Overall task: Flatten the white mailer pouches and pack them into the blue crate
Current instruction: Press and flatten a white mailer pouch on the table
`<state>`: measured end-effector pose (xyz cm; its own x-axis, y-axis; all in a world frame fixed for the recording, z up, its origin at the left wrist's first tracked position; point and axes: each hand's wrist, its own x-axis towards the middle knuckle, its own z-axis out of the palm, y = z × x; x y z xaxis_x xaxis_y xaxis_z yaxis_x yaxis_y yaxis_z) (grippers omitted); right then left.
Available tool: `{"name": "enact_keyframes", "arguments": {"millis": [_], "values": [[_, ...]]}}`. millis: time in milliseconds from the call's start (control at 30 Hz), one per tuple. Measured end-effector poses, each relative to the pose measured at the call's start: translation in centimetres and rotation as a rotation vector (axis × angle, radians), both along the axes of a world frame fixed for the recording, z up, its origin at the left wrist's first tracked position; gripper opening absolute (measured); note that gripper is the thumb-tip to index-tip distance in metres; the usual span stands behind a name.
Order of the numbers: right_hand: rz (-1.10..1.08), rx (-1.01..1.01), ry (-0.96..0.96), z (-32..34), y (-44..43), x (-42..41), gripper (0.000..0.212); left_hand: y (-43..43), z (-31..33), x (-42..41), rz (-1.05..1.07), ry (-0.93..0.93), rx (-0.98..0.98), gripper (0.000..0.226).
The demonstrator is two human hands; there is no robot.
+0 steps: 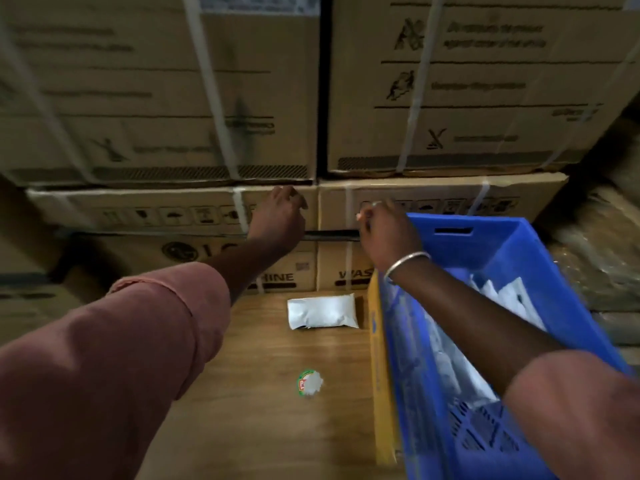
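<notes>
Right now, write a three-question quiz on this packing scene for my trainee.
1. True or false: a white mailer pouch lies on the wooden surface, outside the blue crate.
2. Which wrist wears the silver bangle? A left; B right; C neither.
3. Fill in: seen from the person, that loose pouch lies on the crate's ___ side.
Key: 1 true; 2 B; 3 left.
</notes>
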<state>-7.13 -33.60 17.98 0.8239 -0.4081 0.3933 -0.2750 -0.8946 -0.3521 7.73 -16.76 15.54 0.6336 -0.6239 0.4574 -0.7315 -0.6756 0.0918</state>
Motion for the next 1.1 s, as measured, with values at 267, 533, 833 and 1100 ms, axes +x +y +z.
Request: {"name": "enact_keyframes", "arguments": {"millis": [267, 533, 833, 1100], "values": [[0.275, -0.069, 0.18, -6.7, 11.1, 10.1, 0.023, 10.4, -4.2, 3.2, 0.171, 0.164, 0.169, 0.027], [0.092, 0.165, 0.717, -23.8, 8.8, 7.7, 0.048, 10.2, -18.4, 3.0, 0.114, 0.521, 0.465, 0.04], [-0.056, 0.103, 0.764, -33.7, 5.9, 6.3, 0.064, 4.3, -31.8, -0.4, -0.113, 0.618, 0.452, 0.066], [-0.111, 0.134, 0.582, -35.5, 17.4, -4.1, 0.061, 11.5, -34.1, -9.7, 0.019, 0.615, 0.323, 0.047]]}}
